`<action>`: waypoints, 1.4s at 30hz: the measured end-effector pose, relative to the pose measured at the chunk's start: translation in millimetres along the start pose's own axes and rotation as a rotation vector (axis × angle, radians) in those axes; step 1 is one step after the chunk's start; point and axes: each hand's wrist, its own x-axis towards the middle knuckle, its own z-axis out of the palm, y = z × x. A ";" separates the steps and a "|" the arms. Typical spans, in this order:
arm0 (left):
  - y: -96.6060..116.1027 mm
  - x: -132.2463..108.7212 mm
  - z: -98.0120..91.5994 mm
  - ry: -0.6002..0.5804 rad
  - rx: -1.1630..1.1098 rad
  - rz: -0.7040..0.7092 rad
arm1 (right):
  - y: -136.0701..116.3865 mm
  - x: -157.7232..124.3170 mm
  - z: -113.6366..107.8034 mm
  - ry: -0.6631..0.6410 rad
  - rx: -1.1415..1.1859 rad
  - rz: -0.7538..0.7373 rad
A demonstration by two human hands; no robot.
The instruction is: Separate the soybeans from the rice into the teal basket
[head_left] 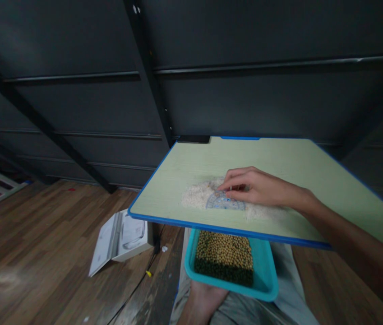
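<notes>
My right hand [254,186] reaches in from the right over the table. Its fingers and thumb are bent towards each other in a loose pinch. Anything between the tips is too small to make out. Just below the fingertips lies a clear protractor [225,204] with blue markings, on a patch of pale, grainy powder [194,196]. My left hand [206,291] is under a turquoise tray [265,271] below the table's near edge; its fingers are hidden. Round, tan beans [223,246] fill much of the tray, with a dark green mass along their near side.
The pale tabletop [279,153] has a blue rim, with a flat black object [194,139] at its far left corner. An open white box [128,239] and a dark cable [137,286] lie on the wooden floor. A dark panelled wall [245,99] rises behind.
</notes>
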 end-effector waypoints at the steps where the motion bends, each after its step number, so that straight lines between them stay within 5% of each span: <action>1: -0.3 0.3 -1.2 0.000 -0.002 0.007 | 0.2 -0.1 -0.2 0.010 -0.025 -0.001; 18: 0.3 0.8 -16.7 0.108 0.027 0.090 | 17.2 -1.6 -4.9 0.319 -0.157 0.087; 29: 2.0 -5.5 -34.0 0.165 0.080 0.082 | 17.4 3.1 5.3 0.278 -0.039 0.076; 42: 0.4 -2.8 -8.6 0.197 -0.033 0.039 | 13.3 2.9 8.2 0.248 0.030 0.077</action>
